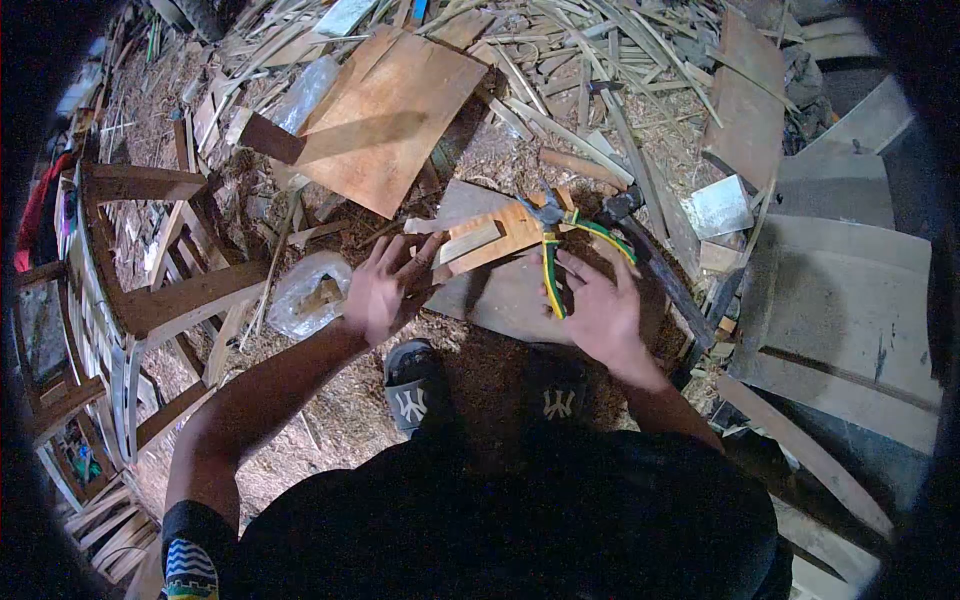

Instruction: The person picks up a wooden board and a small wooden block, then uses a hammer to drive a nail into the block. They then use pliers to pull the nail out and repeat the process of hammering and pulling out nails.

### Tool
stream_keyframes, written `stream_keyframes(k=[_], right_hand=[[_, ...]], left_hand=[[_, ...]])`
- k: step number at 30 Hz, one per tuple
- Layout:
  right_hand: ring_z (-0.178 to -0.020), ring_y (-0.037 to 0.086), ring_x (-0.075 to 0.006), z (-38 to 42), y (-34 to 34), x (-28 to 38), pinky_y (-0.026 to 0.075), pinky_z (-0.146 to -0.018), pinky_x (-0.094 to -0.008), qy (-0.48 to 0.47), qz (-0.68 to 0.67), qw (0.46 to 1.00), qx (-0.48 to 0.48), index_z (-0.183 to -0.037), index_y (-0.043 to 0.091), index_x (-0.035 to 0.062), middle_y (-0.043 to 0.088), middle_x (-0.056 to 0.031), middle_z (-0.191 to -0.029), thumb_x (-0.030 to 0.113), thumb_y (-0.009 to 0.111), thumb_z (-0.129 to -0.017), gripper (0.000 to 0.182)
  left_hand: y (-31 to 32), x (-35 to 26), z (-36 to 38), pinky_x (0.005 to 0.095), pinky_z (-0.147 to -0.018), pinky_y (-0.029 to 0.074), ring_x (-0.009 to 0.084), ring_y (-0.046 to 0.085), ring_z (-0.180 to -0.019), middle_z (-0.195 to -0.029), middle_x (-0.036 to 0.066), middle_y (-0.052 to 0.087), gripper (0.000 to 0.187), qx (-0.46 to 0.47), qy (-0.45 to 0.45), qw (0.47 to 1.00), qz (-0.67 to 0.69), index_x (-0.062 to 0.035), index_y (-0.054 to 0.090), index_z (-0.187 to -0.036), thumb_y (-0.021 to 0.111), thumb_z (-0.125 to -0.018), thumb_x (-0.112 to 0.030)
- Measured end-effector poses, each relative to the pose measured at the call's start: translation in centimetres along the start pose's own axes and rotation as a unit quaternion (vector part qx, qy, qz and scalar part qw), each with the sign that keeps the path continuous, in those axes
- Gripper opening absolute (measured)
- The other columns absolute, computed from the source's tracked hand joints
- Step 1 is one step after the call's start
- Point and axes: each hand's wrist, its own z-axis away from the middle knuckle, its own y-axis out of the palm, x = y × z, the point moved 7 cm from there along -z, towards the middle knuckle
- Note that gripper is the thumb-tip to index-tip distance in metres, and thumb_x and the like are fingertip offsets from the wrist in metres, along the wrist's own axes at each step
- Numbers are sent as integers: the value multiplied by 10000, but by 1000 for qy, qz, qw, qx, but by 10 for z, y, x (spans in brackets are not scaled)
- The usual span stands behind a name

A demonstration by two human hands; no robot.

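Observation:
My left hand (pixel 385 290) is at the near end of a small, pale wooden piece (pixel 470 243), its index finger and thumb around that end and the other fingers spread. Under the pale piece lies an orange-toned wooden piece (pixel 515 228), over a flat grey-brown board (pixel 490 295). A pair of pliers (pixel 549 262) with green and yellow handles has its jaws over the orange-toned wood. Its handles are splayed wide. My right hand (pixel 605 315) holds the pliers loosely, thumb by the left handle and fingers reaching toward the right one.
Wooden chair frames (pixel 190 305) stand at left. A clear plastic bag (pixel 308 295) lies beside my left forearm. A large plywood sheet (pixel 400 110) sits ahead, amid wood strips and shavings. Dark tool heads (pixel 622 205) lie past the pliers. A panelled board (pixel 840 310) is at right.

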Motion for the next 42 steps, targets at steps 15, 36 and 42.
stream_keyframes(k=[15,36,42], right_hand=[[-1233,588,-455,-28,-11,8,442,-1019,-669,268,-44,954,127,-1510,358,-57,570,-271,-1383,357,566,-893,772],[-692,490,-158,-32,8,-8,422,-614,-343,256,86,958,98,-992,533,69,504,-6,-797,391,506,-1061,331],[-646,502,-134,-29,14,-5,421,-577,-293,190,233,953,-47,-921,540,54,510,-17,-740,271,592,-1044,255]], left_hand=[[-15,9,-23,426,-876,522,329,585,-989,-1191,139,611,673,-17,41,999,1,-92,533,-1456,741,-816,-127],[13,2,-44,491,-999,448,415,520,-1085,-1211,182,564,786,77,-8,996,-45,-180,397,-1567,696,-885,-433],[10,0,-43,518,-989,425,405,514,-1064,-1181,168,553,823,62,9,996,-60,-187,365,-1587,700,-870,-409]])
